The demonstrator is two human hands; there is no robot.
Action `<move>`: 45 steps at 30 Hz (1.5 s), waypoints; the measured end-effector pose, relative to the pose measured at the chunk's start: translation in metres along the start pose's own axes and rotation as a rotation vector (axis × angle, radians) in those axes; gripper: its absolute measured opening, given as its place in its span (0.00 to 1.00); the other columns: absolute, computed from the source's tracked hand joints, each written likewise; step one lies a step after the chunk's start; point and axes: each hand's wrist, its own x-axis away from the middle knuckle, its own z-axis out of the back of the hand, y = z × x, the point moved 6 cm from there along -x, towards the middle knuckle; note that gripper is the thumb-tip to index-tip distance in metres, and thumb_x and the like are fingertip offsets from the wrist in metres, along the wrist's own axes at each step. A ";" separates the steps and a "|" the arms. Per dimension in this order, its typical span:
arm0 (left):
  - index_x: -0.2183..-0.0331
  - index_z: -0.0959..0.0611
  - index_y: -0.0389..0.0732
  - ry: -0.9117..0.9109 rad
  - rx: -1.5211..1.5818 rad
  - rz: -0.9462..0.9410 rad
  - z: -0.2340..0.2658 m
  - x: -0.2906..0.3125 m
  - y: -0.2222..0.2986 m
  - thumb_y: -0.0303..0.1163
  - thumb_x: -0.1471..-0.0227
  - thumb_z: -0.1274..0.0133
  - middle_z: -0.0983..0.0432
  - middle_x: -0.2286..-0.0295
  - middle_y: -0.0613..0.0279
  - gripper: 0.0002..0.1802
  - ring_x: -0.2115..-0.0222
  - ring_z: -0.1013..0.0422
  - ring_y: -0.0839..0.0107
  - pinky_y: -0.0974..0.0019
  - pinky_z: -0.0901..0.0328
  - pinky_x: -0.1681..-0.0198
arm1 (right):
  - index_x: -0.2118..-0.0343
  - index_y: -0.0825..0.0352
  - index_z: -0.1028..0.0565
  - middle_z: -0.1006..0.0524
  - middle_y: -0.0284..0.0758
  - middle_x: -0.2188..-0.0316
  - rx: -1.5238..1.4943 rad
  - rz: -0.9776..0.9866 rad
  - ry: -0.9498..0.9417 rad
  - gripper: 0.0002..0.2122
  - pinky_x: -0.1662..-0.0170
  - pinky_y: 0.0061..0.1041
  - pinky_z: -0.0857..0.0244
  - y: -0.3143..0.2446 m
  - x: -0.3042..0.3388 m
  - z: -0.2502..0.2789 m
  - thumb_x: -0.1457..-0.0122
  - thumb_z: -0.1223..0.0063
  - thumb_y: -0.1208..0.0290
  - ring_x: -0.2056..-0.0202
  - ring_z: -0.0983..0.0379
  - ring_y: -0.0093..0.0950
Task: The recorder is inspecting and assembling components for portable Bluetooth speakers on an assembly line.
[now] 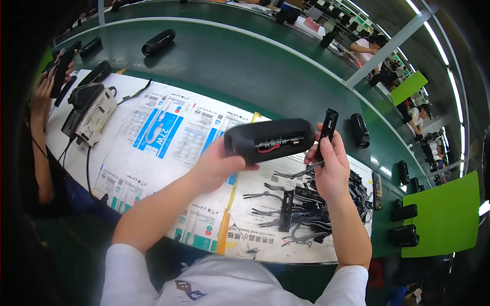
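My left hand [217,166] is closed round the left end of a black cylindrical speaker [240,140], held up above the printed sheets on the bench. An opening in the speaker's side shows a circuit board and a red wire. Just right of it, my right hand [333,171] grips a narrow black cover strip [329,122], held upright. A grey braided cord [315,166] hangs beside that hand's fingers. Below my right hand lies a heap of similar black strips with grey cords [306,206]. One strip [286,210] lies at the heap's left side.
A boxy beige and black device [94,117] with cables stands at the left. Beside it, another person's hands [47,84] hold a black part. Black speakers [159,42] [360,131] lie on the green surface beyond. A bright green panel [444,217] stands at the right.
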 end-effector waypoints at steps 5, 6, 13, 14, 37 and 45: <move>0.45 0.40 0.36 -0.156 0.158 0.305 -0.015 0.005 -0.021 0.40 0.52 0.45 0.33 0.54 0.57 0.37 0.54 0.33 0.69 0.66 0.35 0.53 | 0.50 0.69 0.37 0.29 0.34 0.60 0.105 0.003 -0.108 0.15 0.71 0.16 0.41 -0.010 -0.005 -0.009 0.40 0.59 0.74 0.76 0.39 0.15; 0.45 0.39 0.36 -0.134 0.251 0.401 -0.017 0.008 -0.032 0.42 0.50 0.47 0.32 0.55 0.56 0.36 0.56 0.32 0.70 0.67 0.35 0.54 | 0.50 0.69 0.37 0.29 0.35 0.59 0.116 -0.005 -0.172 0.15 0.72 0.15 0.41 -0.010 -0.003 -0.017 0.41 0.59 0.74 0.76 0.39 0.15; 0.50 0.33 0.38 0.061 0.134 0.467 -0.018 0.012 -0.041 0.50 0.46 0.57 0.29 0.60 0.48 0.30 0.60 0.30 0.58 0.58 0.34 0.56 | 0.46 0.65 0.40 0.30 0.33 0.61 -0.029 -0.126 -0.126 0.19 0.83 0.14 0.40 -0.011 -0.007 -0.044 0.37 0.60 0.64 0.74 0.36 0.17; 0.51 0.32 0.38 0.102 0.163 0.471 -0.016 0.012 -0.041 0.50 0.46 0.57 0.29 0.60 0.48 0.29 0.60 0.30 0.58 0.59 0.34 0.56 | 0.46 0.66 0.40 0.30 0.31 0.66 -0.139 -0.136 -0.119 0.20 0.85 0.12 0.47 -0.008 -0.010 -0.039 0.37 0.63 0.60 0.77 0.39 0.15; 0.44 0.48 0.46 0.202 -0.063 -0.275 0.004 0.008 -0.002 0.26 0.51 0.54 0.40 0.52 0.58 0.34 0.51 0.40 0.67 0.61 0.41 0.48 | 0.58 0.65 0.27 0.29 0.35 0.77 1.051 0.556 -0.171 0.21 0.75 0.25 0.36 -0.005 0.030 -0.098 0.58 0.37 0.73 0.78 0.31 0.30; 0.51 0.45 0.41 0.272 -0.078 -0.335 0.003 0.008 0.011 0.28 0.50 0.51 0.37 0.59 0.57 0.28 0.58 0.36 0.72 0.66 0.37 0.55 | 0.58 0.65 0.25 0.30 0.35 0.78 1.066 0.578 -0.180 0.20 0.76 0.24 0.37 -0.004 0.029 -0.105 0.58 0.37 0.73 0.78 0.31 0.28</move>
